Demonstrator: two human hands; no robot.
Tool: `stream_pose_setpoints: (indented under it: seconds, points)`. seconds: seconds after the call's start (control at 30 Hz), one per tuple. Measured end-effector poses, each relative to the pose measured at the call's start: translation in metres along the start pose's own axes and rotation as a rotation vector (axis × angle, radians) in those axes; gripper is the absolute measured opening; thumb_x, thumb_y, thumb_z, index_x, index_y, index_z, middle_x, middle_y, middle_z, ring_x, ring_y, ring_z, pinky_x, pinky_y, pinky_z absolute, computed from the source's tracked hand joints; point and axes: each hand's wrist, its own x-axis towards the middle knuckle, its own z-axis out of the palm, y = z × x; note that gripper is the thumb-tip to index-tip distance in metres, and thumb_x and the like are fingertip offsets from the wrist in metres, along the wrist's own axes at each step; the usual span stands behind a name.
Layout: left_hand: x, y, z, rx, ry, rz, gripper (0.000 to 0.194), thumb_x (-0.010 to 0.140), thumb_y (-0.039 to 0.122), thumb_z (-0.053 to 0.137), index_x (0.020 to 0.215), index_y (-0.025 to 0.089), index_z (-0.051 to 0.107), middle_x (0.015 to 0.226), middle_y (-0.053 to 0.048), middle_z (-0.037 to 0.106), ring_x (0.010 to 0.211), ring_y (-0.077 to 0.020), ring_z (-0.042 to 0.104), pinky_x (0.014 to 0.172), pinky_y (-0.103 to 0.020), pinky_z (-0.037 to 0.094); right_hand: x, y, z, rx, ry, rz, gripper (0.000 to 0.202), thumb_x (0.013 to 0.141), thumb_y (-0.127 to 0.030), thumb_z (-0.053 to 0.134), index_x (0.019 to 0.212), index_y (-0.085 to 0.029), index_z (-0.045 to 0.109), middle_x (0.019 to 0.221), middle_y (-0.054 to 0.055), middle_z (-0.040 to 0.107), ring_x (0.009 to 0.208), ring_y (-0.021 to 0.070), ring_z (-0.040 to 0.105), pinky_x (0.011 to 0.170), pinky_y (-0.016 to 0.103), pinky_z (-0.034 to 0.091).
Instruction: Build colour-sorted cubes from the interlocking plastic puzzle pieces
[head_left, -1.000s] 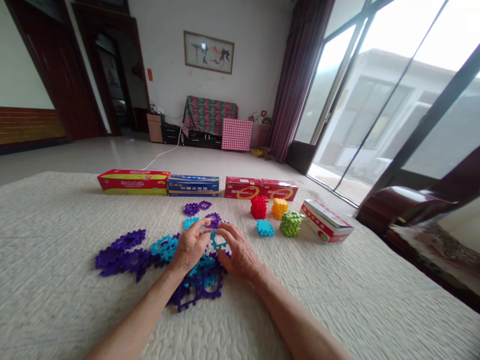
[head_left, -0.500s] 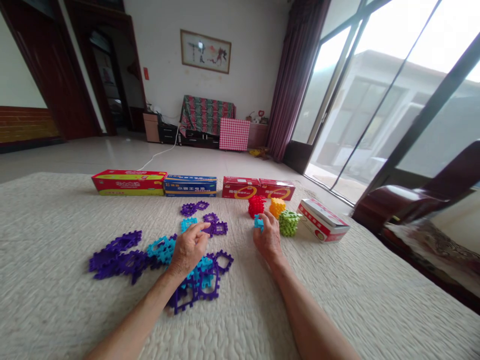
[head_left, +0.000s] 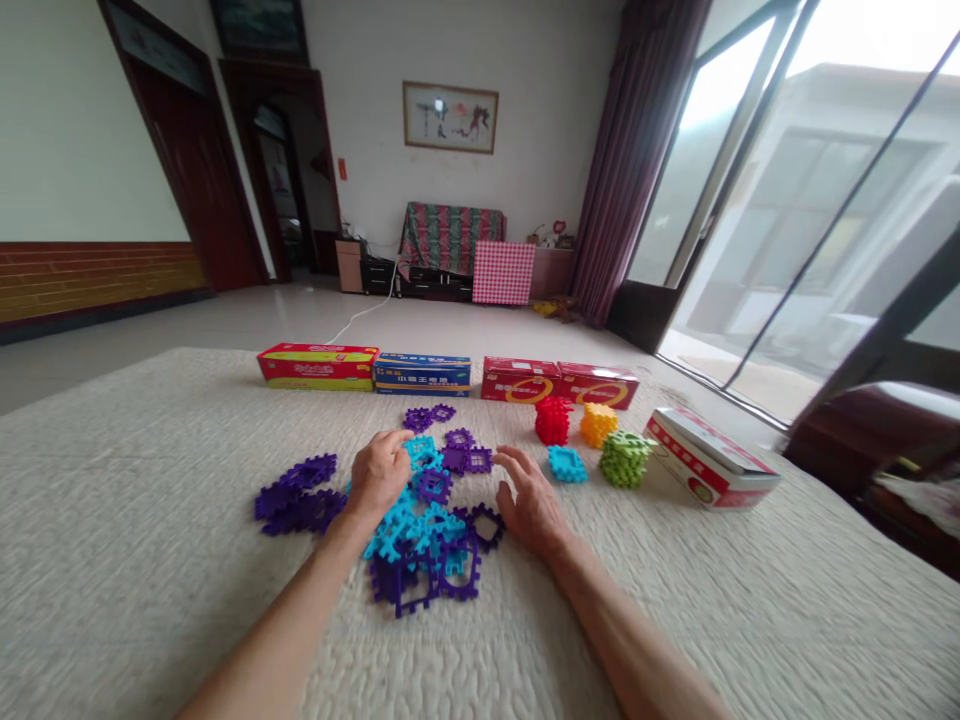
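Note:
My left hand (head_left: 381, 472) has its fingers curled at the left edge of a cyan interlocking tile (head_left: 424, 453), seemingly pinching it; the thumb's contact is partly hidden. Below lies a loose heap of cyan tiles (head_left: 416, 530) and purple tiles (head_left: 461, 570). My right hand (head_left: 531, 505) hovers with fingers apart, holding nothing, just right of a purple tile (head_left: 480, 459) and a purple pentagon frame (head_left: 487, 527). Beyond it sit a low cyan stack (head_left: 566, 464), a red stack (head_left: 553, 421), a yellow stack (head_left: 598, 425) and a green stack (head_left: 625, 459).
Along the far edge stand a red-yellow box (head_left: 319, 368), a blue box (head_left: 422, 375) and two red boxes (head_left: 520, 379). A white-red box (head_left: 712, 460) lies at the right. More purple tiles (head_left: 296, 495) lie left, on the quilted cover (head_left: 150, 580).
My right hand has let go of the cyan stack and moved left toward the purple tiles. My left hand has shifted from the purple tiles to the cyan tile. The view has turned left.

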Motion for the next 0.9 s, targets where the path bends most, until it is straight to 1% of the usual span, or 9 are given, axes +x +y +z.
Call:
stream_pose_setpoints:
  seconds: [0.07, 0.2, 0.33, 0.4, 0.47, 0.57, 0.7, 0.83, 0.9]
  points:
    - [0.003, -0.004, -0.002, 0.022, -0.055, -0.028, 0.033, 0.074, 0.014, 0.048, 0.099, 0.021, 0.069, 0.107, -0.004, 0.07, 0.091, -0.0185, 0.066, 0.088, -0.027, 0.049, -0.001, -0.001, 0.004, 0.021, -0.054, 0.027, 0.042, 0.075, -0.005, 0.043, 0.111, -0.02, 0.057, 0.119, 0.008, 0.056, 0.111, 0.0193, 0.054, 0.098, 0.039, 0.045]
    - [0.015, -0.003, 0.006, 0.071, -0.152, -0.039, 0.036, 0.073, 0.016, 0.052, 0.106, 0.021, 0.067, 0.111, -0.006, 0.069, 0.1, -0.0203, 0.064, 0.09, -0.028, 0.047, -0.001, 0.005, 0.007, 0.031, -0.057, 0.066, 0.035, 0.077, -0.007, 0.045, 0.105, -0.02, 0.06, 0.112, 0.008, 0.059, 0.105, 0.0191, 0.057, 0.095, 0.037, 0.046]
    - [0.036, -0.001, 0.022, 0.136, -0.352, -0.036, 0.05, 0.068, 0.022, 0.059, 0.118, 0.017, 0.062, 0.12, -0.012, 0.064, 0.107, -0.0239, 0.062, 0.09, -0.028, 0.046, -0.001, 0.006, 0.007, 0.031, -0.044, 0.07, 0.032, 0.076, -0.007, 0.044, 0.1, -0.019, 0.061, 0.107, 0.008, 0.062, 0.101, 0.0191, 0.059, 0.092, 0.036, 0.047]
    - [0.043, -0.002, 0.028, 0.143, -0.438, -0.028, 0.053, 0.062, 0.023, 0.063, 0.115, 0.017, 0.063, 0.119, -0.012, 0.064, 0.107, -0.0252, 0.062, 0.087, -0.028, 0.047, -0.001, 0.005, 0.006, 0.027, -0.034, 0.072, 0.032, 0.075, -0.006, 0.043, 0.097, -0.019, 0.062, 0.103, 0.007, 0.063, 0.098, 0.0189, 0.06, 0.09, 0.035, 0.048]
    - [0.046, -0.004, 0.032, 0.136, -0.473, -0.013, 0.05, 0.059, 0.024, 0.065, 0.11, 0.019, 0.066, 0.116, -0.01, 0.066, 0.103, -0.0247, 0.063, 0.083, -0.026, 0.048, -0.001, 0.004, 0.006, 0.022, -0.028, 0.069, 0.032, 0.074, -0.006, 0.044, 0.096, -0.02, 0.062, 0.1, 0.007, 0.064, 0.095, 0.0185, 0.06, 0.088, 0.034, 0.049]
    - [0.044, -0.007, 0.034, 0.132, -0.478, -0.005, 0.047, 0.059, 0.024, 0.064, 0.106, 0.023, 0.067, 0.108, -0.008, 0.068, 0.097, -0.0226, 0.064, 0.078, -0.025, 0.049, -0.001, 0.003, 0.006, 0.011, -0.024, 0.067, 0.03, 0.075, -0.006, 0.044, 0.094, -0.02, 0.062, 0.098, 0.006, 0.064, 0.093, 0.0183, 0.061, 0.086, 0.033, 0.049]
    - [0.035, -0.005, 0.036, 0.145, -0.44, 0.008, 0.053, 0.06, 0.022, 0.064, 0.113, 0.021, 0.065, 0.107, -0.009, 0.065, 0.091, -0.0224, 0.065, 0.076, -0.026, 0.05, -0.001, 0.001, 0.005, -0.012, -0.031, 0.087, 0.028, 0.075, -0.006, 0.044, 0.092, -0.019, 0.062, 0.095, 0.007, 0.064, 0.092, 0.0189, 0.061, 0.084, 0.031, 0.049]
    - [0.028, 0.0, 0.035, 0.155, -0.344, 0.065, 0.057, 0.059, 0.019, 0.067, 0.115, 0.02, 0.064, 0.103, -0.008, 0.064, 0.089, -0.0224, 0.065, 0.08, -0.029, 0.05, -0.001, -0.001, 0.004, -0.058, -0.036, 0.106, 0.027, 0.075, -0.005, 0.044, 0.088, -0.02, 0.062, 0.091, 0.006, 0.065, 0.088, 0.0188, 0.061, 0.082, 0.03, 0.048]
    - [0.028, 0.004, 0.03, 0.149, -0.289, 0.086, 0.051, 0.061, 0.016, 0.065, 0.112, 0.021, 0.066, 0.098, -0.006, 0.065, 0.09, -0.0216, 0.064, 0.085, -0.029, 0.049, -0.001, -0.001, 0.005, -0.08, -0.036, 0.11, 0.026, 0.075, -0.005, 0.045, 0.087, -0.02, 0.062, 0.09, 0.006, 0.065, 0.087, 0.0187, 0.061, 0.081, 0.029, 0.048]
